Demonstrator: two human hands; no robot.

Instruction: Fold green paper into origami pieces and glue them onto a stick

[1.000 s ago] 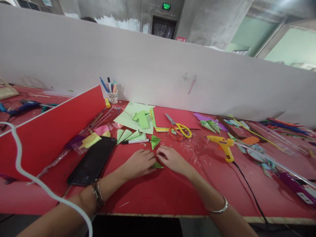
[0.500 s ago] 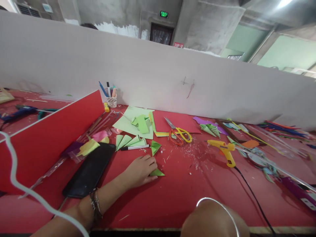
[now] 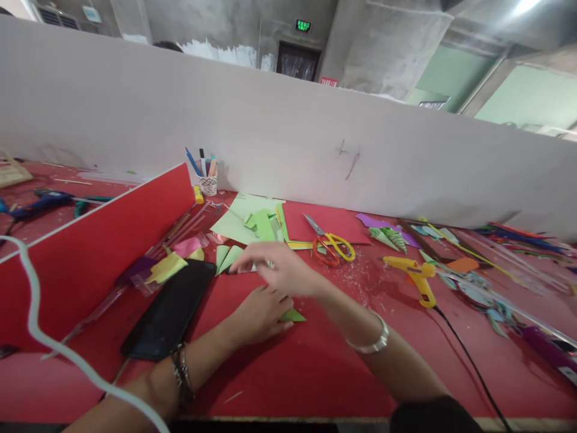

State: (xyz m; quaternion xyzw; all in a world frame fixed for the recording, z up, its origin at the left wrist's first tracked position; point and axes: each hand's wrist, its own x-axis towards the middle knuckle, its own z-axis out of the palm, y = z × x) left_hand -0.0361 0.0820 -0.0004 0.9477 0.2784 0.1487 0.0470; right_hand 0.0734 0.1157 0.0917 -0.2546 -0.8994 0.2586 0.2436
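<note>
The left hand [image 3: 265, 314] partly covers pointed, bright-green paper [image 3: 296, 315].

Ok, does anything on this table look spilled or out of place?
Mainly the loose pale scraps strewn between the scissors and the yellow hot glue gun; they look like spilled litter, scattered across the red tabletop rather than gathered.

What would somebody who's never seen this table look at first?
Probably the big, flat red board standing on the left side. Next, perhaps, the yellow plastic glue gun lying on the right. In the middle, the bare right hand is out past the bare left hand, and a pointed green paper piece sticks out beside the left one.
</note>
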